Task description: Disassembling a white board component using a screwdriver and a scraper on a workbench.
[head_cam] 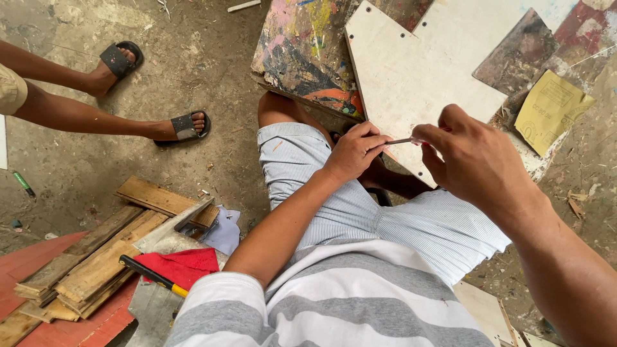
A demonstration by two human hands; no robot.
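At frame centre right, the left hand [352,151] and right hand [472,157], fingers curled, pinch a thin red pencil [411,140] between them.

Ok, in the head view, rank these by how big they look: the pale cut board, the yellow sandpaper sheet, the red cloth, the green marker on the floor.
1. Pale cut board
2. Red cloth and yellow sandpaper sheet: they look alike, and the cloth lies nearer the camera, so unranked
3. Green marker

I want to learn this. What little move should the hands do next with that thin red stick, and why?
Probably lower the thin red stick onto the pale board: both the left hand and right hand pinch it just above the board's edge.
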